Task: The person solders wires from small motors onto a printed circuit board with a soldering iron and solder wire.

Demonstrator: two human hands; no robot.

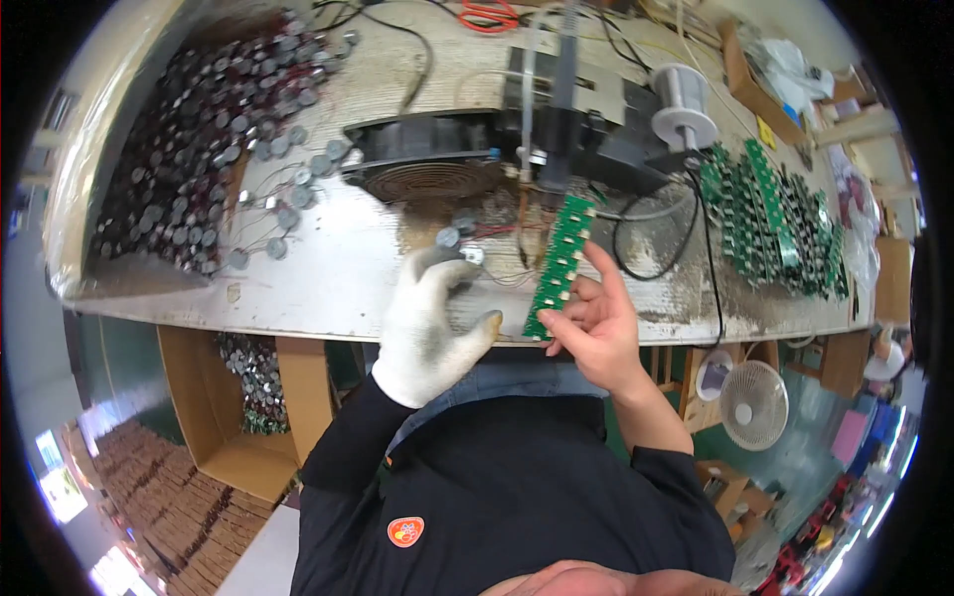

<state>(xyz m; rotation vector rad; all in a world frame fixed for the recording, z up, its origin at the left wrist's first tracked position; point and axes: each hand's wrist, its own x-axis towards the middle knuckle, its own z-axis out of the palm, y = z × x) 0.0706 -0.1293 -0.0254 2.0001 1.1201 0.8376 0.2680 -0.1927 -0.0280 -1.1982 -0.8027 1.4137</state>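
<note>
My right hand (pixel 598 323), bare, grips a long green circuit board strip (pixel 562 260) between thumb and fingers, tilted at the table's front edge. Small pale components sit in a row along the strip. My left hand (pixel 429 313) wears a white glove with a stained thumb tip. Its thumb is spread away from the bent fingers, which reach small round metal parts with thin wires (pixel 449 237); one such part (pixel 473 255) lies right at the fingertips. Whether the fingers touch it is hard to tell. Red wires run from these parts toward the soldering rig (pixel 558 109).
A heap of wired round parts (pixel 214 149) fills the left side. A black fan (pixel 427 154) lies behind my left hand. A solder spool (pixel 684 104), loose cables and stacked green boards (pixel 775 219) stand right. Below the table's left edge is a cardboard box (pixel 243 462).
</note>
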